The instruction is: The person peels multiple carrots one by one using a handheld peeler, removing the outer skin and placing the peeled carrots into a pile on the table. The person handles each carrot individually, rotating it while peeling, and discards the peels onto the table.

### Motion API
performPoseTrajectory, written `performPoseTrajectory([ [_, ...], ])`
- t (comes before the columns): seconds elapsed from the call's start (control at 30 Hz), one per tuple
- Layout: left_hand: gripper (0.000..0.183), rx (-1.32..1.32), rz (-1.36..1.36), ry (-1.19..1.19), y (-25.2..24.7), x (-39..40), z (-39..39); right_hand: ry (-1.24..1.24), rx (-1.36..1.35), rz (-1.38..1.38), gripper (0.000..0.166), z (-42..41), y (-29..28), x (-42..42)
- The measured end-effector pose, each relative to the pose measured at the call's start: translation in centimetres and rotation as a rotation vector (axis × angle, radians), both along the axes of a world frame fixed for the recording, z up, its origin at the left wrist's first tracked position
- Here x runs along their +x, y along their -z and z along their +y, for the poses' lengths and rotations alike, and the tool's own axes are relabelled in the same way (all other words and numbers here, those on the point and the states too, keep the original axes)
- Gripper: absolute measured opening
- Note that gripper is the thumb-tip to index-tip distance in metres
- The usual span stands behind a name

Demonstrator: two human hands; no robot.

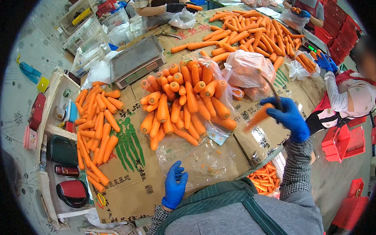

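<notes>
My right hand [289, 115], in a blue glove, holds a carrot [259, 116], blurred by motion, and a knife [271, 88] whose dark curved blade points up. My left hand [175, 186], also blue-gloved, is empty above the cardboard near my body, its fingers apart. Between and beyond my hands, a large heap of carrots [190, 98] spills from a clear plastic bag [225, 75]. Under its near side lies a clear plastic sheet [189, 164] with small orange scraps. Another pile of carrots [98, 130] lies at the left.
A flat scale [136, 60] stands beyond the left pile. A filled pink bag [251, 68] and a big carrot pile [250, 31] lie farther back. A crate of carrots [264, 180] sits below the table edge. Co-workers stand at the far side and right; red crates [336, 143] are right.
</notes>
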State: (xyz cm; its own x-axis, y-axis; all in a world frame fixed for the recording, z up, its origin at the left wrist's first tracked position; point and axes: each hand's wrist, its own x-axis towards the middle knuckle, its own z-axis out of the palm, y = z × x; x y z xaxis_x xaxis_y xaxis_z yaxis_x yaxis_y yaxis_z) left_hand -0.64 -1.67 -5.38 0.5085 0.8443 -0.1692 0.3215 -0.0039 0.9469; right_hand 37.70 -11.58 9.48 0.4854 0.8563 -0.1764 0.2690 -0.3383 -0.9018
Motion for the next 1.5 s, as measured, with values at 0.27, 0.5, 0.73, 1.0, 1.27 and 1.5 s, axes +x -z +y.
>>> performPoseTrajectory([
  [0.27,0.048,0.072,-0.050,0.209,-1.0,4.5,-0.3,-0.106,0.030,-0.266,0.033,5.5,11.1,-6.4],
  [0.5,0.048,0.075,-0.043,0.172,-0.8,2.4,0.1,-0.027,0.074,-0.274,0.033,12.4,19.5,-9.9],
  [0.73,0.047,0.545,-0.039,0.010,-5.2,5.4,1.1,-0.476,-0.048,0.377,0.024,6.6,6.4,-11.3],
  [1.0,0.024,-0.152,-0.162,0.187,-4.5,6.6,0.8,-0.277,0.100,0.414,0.030,3.7,5.0,-13.5],
  [1.27,0.024,0.173,-0.046,0.220,-4.4,4.4,0.9,-0.570,0.174,-0.498,0.033,2.6,5.3,-16.1],
  [1.5,0.023,-0.161,0.018,0.227,-5.1,4.3,1.0,-0.498,0.204,-0.462,0.029,3.5,7.8,-16.2],
])
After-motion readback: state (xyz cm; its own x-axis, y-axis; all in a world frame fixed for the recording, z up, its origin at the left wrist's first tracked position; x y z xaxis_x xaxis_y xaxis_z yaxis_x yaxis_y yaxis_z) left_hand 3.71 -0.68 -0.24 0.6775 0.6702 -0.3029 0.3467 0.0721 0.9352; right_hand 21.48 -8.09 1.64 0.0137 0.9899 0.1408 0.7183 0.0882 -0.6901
